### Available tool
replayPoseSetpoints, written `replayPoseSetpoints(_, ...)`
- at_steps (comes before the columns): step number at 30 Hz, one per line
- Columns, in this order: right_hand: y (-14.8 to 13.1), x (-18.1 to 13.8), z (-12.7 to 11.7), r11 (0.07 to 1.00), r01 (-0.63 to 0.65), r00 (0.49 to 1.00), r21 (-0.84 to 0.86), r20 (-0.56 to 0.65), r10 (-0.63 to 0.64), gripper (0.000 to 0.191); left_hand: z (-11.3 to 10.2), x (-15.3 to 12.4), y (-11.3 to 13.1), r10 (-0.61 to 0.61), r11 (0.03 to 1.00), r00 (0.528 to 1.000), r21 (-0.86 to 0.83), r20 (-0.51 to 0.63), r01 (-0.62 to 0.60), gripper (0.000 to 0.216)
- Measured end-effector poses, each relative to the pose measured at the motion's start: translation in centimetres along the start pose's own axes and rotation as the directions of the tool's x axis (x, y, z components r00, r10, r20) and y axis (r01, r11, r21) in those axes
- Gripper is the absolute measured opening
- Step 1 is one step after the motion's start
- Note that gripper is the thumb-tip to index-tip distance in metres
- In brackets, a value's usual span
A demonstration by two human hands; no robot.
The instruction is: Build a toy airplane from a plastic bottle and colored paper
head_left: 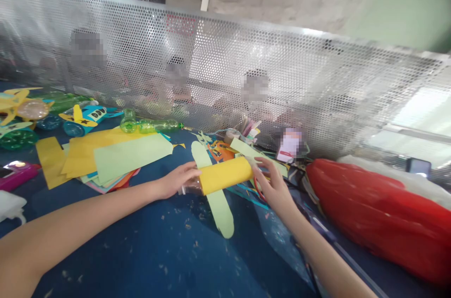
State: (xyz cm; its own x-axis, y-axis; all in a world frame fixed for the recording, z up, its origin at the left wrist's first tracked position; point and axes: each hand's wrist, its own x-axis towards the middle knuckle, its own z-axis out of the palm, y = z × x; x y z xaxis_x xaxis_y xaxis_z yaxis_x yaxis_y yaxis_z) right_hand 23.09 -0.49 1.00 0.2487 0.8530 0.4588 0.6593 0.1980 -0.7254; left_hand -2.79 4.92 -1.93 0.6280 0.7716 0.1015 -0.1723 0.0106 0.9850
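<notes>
Plastic bottle (195, 187), left of the red bag (380, 216), already wears its yellow sleeve (227, 175) as left hand (179, 179) and right hand (274, 181) pinch its ends; whether the green strip (221, 213) beneath is fastened cannot be told.

Before you stretches a dark blue table (141, 265), flecked with tiny pale scraps. On its left side you have toy planes (84, 117), a green plastic bottle (160, 125) and a spread of yellow, pale green and other coloured paper sheets (82, 152); on your right lies a bulging red bag (380, 213).
</notes>
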Motion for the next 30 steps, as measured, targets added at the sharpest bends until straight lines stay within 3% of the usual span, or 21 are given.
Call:
replayPoseSetpoints(4,1.4,0.5,0.0,0.974,-0.125,0.948,0.187,0.312,0.061,0.052,-0.5,0.2,0.8,-0.069,0.995,0.998,0.070,-0.001,0.069,0.034)
replayPoseSetpoints(7,1.8,0.1,0.3,0.993,-0.033,0.914,0.112,0.406,-0.016,0.058,-1.6,0.6,2.0,-0.087,0.984,0.996,0.157,-0.016,0.089,0.030)
replayPoseSetpoints(11,1.5,-0.6,0.8,0.989,0.116,0.933,-0.090,0.350,-0.078,0.056,-3.5,1.3,3.7,-0.034,0.905,0.991,0.417,-0.128,0.085,0.034)
replayPoseSetpoints(16,0.1,-1.0,1.0,0.928,0.216,0.937,-0.304,0.332,-0.110,0.031,-6.3,2.1,4.4,0.058,0.787,0.979,0.612,-0.198,0.077,0.043)
replayPoseSetpoints(22,-0.7,-1.4,1.3,0.894,0.266,0.921,-0.360,0.368,-0.126,0.022,-8.9,3.9,4.1,0.019,0.735,0.976,0.665,-0.217,0.134,0.047)
replayPoseSetpoints(30,-0.1,-1.8,2.0,0.879,0.333,0.905,-0.341,0.379,-0.196,0.020,-9.3,5.8,4.5,0.046,0.710,0.967,0.689,-0.252,0.146,0.045)
